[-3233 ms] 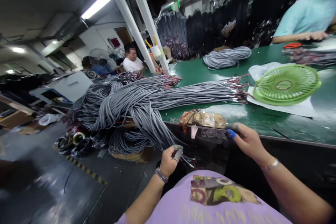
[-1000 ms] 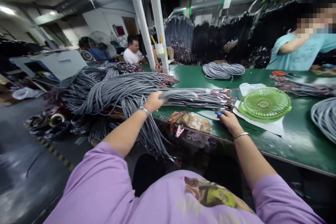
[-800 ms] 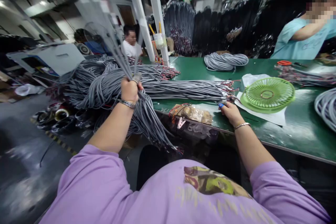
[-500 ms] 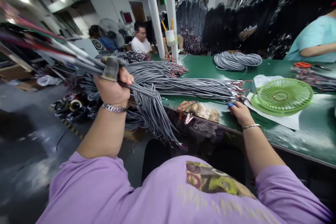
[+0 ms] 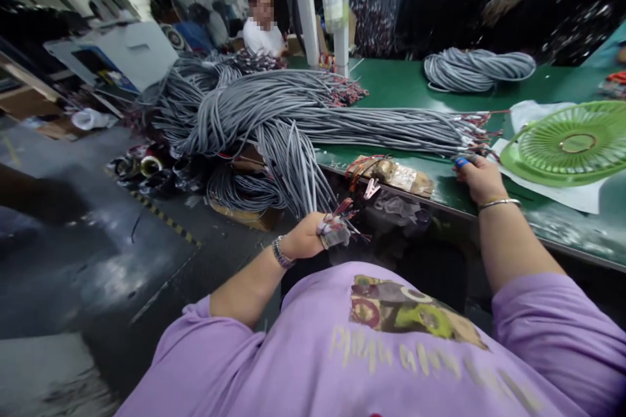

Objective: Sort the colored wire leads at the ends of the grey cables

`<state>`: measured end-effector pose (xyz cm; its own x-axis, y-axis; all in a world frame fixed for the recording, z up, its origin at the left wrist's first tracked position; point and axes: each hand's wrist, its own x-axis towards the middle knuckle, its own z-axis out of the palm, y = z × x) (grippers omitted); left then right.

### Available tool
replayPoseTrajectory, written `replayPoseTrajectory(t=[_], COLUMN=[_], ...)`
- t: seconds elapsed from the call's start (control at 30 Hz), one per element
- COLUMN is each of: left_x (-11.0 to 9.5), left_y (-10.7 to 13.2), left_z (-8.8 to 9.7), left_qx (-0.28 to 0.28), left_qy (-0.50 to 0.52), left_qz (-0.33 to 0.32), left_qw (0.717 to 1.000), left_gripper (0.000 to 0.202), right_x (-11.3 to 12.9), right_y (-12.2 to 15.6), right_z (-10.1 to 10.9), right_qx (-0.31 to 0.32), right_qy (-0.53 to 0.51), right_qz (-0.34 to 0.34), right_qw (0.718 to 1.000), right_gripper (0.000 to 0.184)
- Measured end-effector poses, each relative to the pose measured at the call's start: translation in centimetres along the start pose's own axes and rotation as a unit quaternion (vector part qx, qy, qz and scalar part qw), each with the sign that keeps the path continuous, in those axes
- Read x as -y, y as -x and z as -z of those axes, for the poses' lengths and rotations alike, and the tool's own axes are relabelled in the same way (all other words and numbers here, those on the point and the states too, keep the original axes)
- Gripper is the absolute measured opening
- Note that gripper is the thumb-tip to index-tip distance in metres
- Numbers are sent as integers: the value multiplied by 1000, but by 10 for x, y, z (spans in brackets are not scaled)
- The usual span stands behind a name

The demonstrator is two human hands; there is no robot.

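Observation:
Below the table's front edge, my left hand (image 5: 307, 236) is closed around the wire ends of a hanging bundle of grey cables (image 5: 296, 169). A greyish translucent piece (image 5: 336, 234) shows at its fingers, and thin red and dark wire tips (image 5: 348, 210) stick out past it. My right hand (image 5: 482, 179) rests at the table edge with its fingers closed, a blue wrap on the thumb. It touches the stripped right ends of a long row of grey cables (image 5: 391, 127); what its fingertips hold is hidden.
A green fan (image 5: 577, 143) lies on white paper right of my right hand. A cable coil (image 5: 479, 70) sits farther back on the green table (image 5: 391, 81). A taped brown packet (image 5: 391, 176) and a pink clip (image 5: 372, 189) are at the front edge. A person (image 5: 263, 26) sits behind.
My left hand has come down and right from a raised position at the left, bringing the swung cable ends in front of my body. My right hand stays by the cable ends; the view has tilted down.

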<state>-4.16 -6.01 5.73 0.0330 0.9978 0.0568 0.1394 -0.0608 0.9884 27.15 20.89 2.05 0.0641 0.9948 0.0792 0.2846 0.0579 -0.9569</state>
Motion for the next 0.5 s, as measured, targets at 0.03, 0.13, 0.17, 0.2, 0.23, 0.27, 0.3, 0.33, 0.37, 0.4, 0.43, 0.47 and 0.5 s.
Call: replayPoseTrajectory(t=[0.03, 0.13, 0.17, 0.2, 0.23, 0.27, 0.3, 0.33, 0.37, 0.4, 0.43, 0.47, 0.5], left_x=[11, 39, 46, 51, 55, 59, 61, 63, 64, 65, 67, 69, 70], left_y=[-4, -21, -28, -34, -39, -43, -46, -48, -49, -50, -49, -48, -47], left_z=[0, -1, -2, -4, -6, -8, -10, -12, -13, -13, -14, -14, -15], left_qx=[34, 96, 94, 91, 89, 88, 88, 88, 87, 85, 79, 72, 65], left_qy=[-5, 19, 34, 49, 62, 73, 81, 87, 90, 91, 92, 92, 92], left_qz=[5, 38, 39, 41, 44, 50, 57, 66, 75, 81, 86, 87, 86], left_qw=[999, 994, 994, 994, 993, 992, 991, 990, 989, 989, 989, 989, 990], left_gripper=[40, 44, 45, 44, 42, 40, 38, 37, 37, 37, 37, 38, 38], right_x=[0, 2, 3, 4, 5, 5, 6, 7, 8, 8, 8, 8, 7], right_y=[0, -1, -2, -2, -2, 0, 5, 14, 27, 45, 66, 90, 115], right_z=[-1, -3, -4, -4, -4, -4, -4, -5, -8, -12, -19, -27, -37], right_qx=[-1, -9, -14, -15, -20, -25, -38, -57, -77, -92, -84, -51, 4], right_qy=[0, -4, -4, -5, -8, -13, -18, -24, -27, -32, -46, -59, -65], right_qz=[-1, -4, -3, -1, 0, 0, 0, 1, 5, 18, 53, 81, 92], right_qw=[1000, 1000, 1000, 1000, 1000, 1000, 999, 998, 997, 995, 994, 994, 994], right_gripper=[3, 3, 3, 5, 6, 6, 7, 9, 12, 13, 13, 12, 14])
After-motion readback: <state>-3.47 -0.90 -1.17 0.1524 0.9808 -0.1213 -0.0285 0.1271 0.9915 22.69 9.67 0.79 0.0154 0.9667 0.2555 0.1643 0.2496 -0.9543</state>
